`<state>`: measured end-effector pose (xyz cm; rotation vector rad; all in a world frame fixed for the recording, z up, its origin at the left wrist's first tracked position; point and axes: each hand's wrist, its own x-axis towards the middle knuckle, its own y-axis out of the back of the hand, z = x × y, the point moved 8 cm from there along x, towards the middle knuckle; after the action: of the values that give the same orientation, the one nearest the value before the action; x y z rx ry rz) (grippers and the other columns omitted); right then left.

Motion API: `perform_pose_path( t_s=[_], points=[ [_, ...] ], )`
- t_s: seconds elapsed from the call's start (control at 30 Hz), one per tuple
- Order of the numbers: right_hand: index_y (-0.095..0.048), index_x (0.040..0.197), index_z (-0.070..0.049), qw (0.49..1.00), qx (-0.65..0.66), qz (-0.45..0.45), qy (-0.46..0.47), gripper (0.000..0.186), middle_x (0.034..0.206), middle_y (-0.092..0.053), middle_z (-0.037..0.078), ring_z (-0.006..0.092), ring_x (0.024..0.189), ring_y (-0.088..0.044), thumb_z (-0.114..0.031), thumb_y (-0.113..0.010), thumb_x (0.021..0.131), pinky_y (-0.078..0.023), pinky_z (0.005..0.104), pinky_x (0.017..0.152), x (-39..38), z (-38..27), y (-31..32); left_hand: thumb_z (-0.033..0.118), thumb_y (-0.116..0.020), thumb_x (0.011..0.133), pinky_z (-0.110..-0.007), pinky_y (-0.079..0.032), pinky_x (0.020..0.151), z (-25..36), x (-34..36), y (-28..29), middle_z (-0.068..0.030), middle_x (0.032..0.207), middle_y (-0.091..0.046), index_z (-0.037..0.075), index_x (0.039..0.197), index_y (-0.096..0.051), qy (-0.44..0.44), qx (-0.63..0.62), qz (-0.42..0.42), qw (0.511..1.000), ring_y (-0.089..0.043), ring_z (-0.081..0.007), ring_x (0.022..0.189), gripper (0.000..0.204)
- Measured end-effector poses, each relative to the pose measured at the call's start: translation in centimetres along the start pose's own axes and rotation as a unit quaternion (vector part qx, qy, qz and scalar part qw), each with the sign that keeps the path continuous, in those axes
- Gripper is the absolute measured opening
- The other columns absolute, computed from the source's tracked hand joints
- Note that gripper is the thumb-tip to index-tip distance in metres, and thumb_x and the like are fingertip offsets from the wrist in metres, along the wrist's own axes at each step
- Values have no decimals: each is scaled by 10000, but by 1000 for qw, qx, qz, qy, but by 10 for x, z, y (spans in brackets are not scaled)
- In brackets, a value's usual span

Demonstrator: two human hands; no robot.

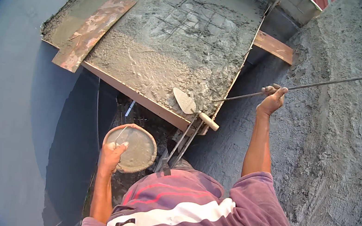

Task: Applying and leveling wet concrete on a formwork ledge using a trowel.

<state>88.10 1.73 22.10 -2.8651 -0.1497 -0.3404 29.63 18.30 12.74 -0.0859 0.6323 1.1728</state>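
My left hand (112, 155) is closed round the wire handle of a bucket (155, 149) hanging at my left, with grey wet mortar (133, 147) inside it. Out to the right, my right hand (273, 98) grips a long thin metal rod (330, 82). The rod's lower end reaches the right edge of a concrete-covered slab (125, 60). On the slab's near corner lies a trowel (184, 101) with a mortar-smeared blade, its wooden handle (208, 121) pointing toward me. Neither hand touches the trowel.
A mortar-stained board (93, 34) lies across the slab's left part. Wire mesh (190, 18) shows in the rough concrete. A wooden plank (274, 47) juts out beyond the slab's right edge. Two metal bars (184, 142) stand before me. A rough cement wall (334, 150) rises at right, a smooth one (11, 59) at left.
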Motion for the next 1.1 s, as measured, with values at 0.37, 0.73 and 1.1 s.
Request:
perform_pose_path(
  t_s=[0.37,0.73,1.1],
  points=[
    [-663,1217,-81,566,-122,-770,267,423,1281,-599,222,407,1327,-477,-302,-718,860,-365,530,1115,-426,-28,-217,196,-739,729,-355,-400,521,48,-27,37,-40,561,-473,2,639,-515,-34,225,-31,973,-466,-104,576,309],
    [-687,811,98,551,-141,-822,-32,403,648,-619,272,391,634,-648,-298,-683,886,-503,475,635,-479,-143,-262,347,-421,1058,-471,-376,1144,-48,-35,165,-221,1481,-464,5,1472,-405,-224,-504,63,832,-455,-285,1375,538],
    [-672,937,-16,750,49,-632,-191,272,601,-460,-65,17,465,-335,-285,-714,949,-243,209,420,-244,-218,-308,450,-531,1010,-465,-408,1125,53,36,-39,-188,1465,-488,62,1516,-364,-323,-214,51,921,-494,-277,1341,659]
  ],
)
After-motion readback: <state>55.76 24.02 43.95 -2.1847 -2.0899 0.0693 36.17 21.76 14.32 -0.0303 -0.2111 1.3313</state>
